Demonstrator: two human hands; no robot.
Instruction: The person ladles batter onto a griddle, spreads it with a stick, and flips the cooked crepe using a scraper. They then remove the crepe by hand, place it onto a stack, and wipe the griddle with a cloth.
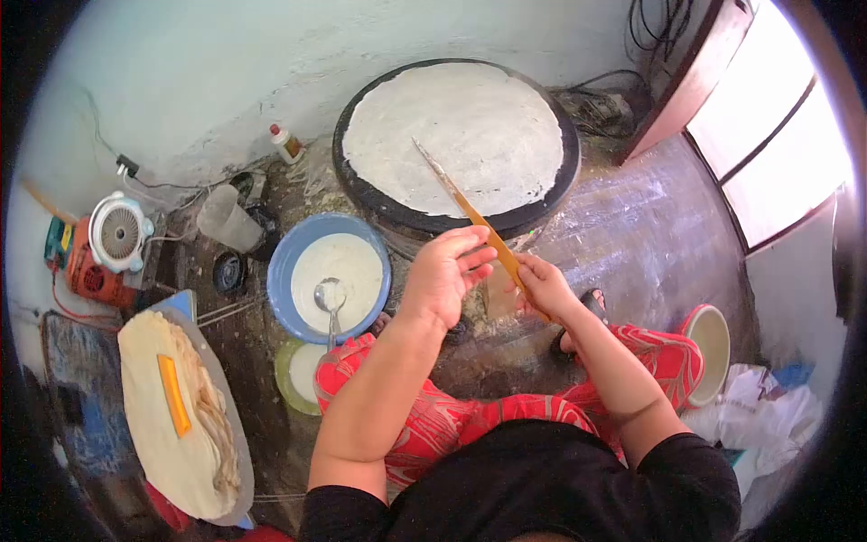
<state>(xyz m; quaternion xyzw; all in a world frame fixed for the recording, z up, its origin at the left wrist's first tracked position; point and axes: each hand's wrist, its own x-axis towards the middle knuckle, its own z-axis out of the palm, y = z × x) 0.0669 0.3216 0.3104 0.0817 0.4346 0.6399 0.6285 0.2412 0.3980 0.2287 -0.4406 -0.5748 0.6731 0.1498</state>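
Observation:
My right hand (547, 287) is wrapped round the lower part of a long, thin yellowish spatula (479, 215). Its pale, batter-smeared tip points up and left over a wide round griddle (569, 172) with a black rim. A thin white sheet of batter (456, 135) covers most of the griddle. Beside the spatula my left hand (449, 275) is raised, fingers apart and fingertips close to the blade. To the left of that hand stands a blue basin (287, 307) of white batter, a metal ladle (330, 298) resting in it.
A stack of thin flatbreads (149, 397) lies at the left with a yellow strip (173, 396) on top. Near the wall are a small fan (119, 230), a plastic jug (228, 221) and a bottle (286, 144). A green bowl (293, 384) adjoins the basin; a pale tub (709, 357) stands right.

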